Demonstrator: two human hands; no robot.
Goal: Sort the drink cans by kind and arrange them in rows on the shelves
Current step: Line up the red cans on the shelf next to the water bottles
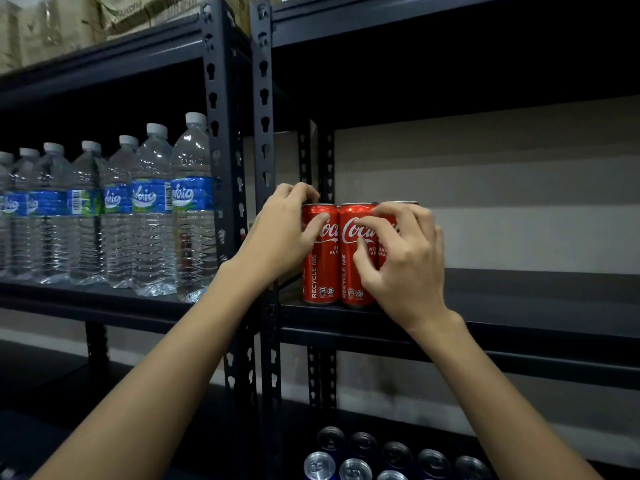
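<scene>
On the lowest shelf in view, nearest to me, a cluster of dark cans [394,457] stands with silver tops up. Above them my two bare forearms rise toward the middle shelf [519,306] of the black metal rack. At its left end three red cola cans stand upright, side by side and touching. My left hand [280,233] curls around the left can [320,265], fingers over its rim and thumb across its front. My right hand [405,261] grips the right can [401,206], which it mostly hides, while its thumb and fingertips lie across the front of the middle can [355,268]. Across the upright posts to the left, water bottles [114,216] with blue labels stand in rows. Higher and farther back, cardboard boxes [52,26] sit on the top shelf.
</scene>
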